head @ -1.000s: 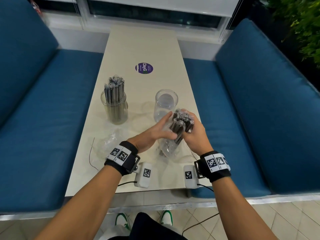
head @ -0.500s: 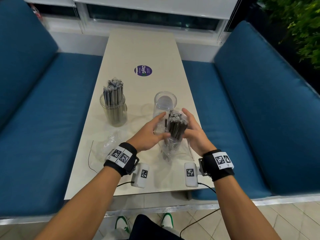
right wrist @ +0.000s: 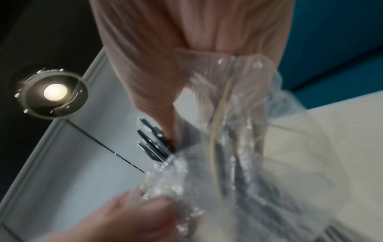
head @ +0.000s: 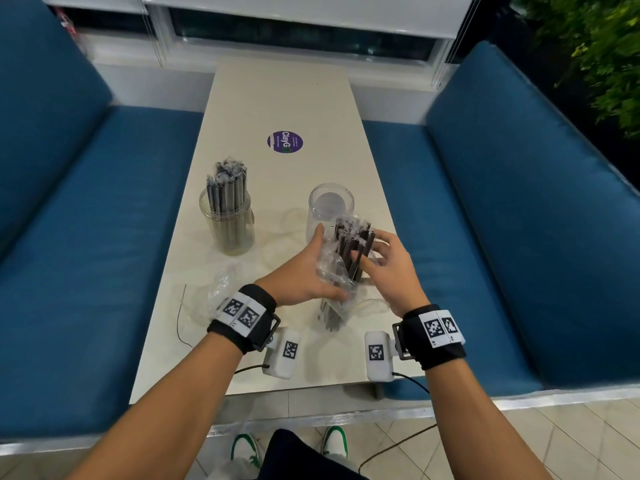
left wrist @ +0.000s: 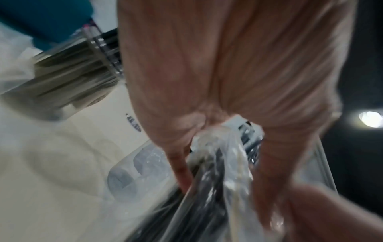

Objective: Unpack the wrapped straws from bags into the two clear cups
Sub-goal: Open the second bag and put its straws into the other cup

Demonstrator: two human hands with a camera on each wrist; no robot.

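Obs: both hands work one clear bag (head: pixel 332 271) of dark wrapped straws (head: pixel 351 252), held upright just above the table (head: pixel 277 98), in front of the empty cup (head: pixel 330 206)

Left hand (head: pixel 304 275): fingers straight and close together along the bag's left side, thumb pressing the plastic lower down. Wrist view is blurred but agrees, film and straws between thumb and fingers

Right hand (head: pixel 388 265): fingers loosely spread at the right side of the bundle, one fingertip on the straws. Cannot tell whether it has a firm pinch on film or straws; its wrist view is smeared

Straw tops stand out of the bag mouth; lower ends remain inside the film, close to the table. The other cup (head: pixel 227 223), to the left, is packed with straws, and an emptied bag (head: pixel 221 289) lies beside it. About half the task looks done

Risks, judged:
- Bundle is loose, held by light side pressure only. If the film is pulled down faster than the right hand gathers the straws, they could fan out and scatter
- Slippery wrappers: single straws could slide out and roll off the nearby table edge
- Empty cup is light and sits just behind the knuckles; a forward push could tip it
- A splayed bundle could catch the rim
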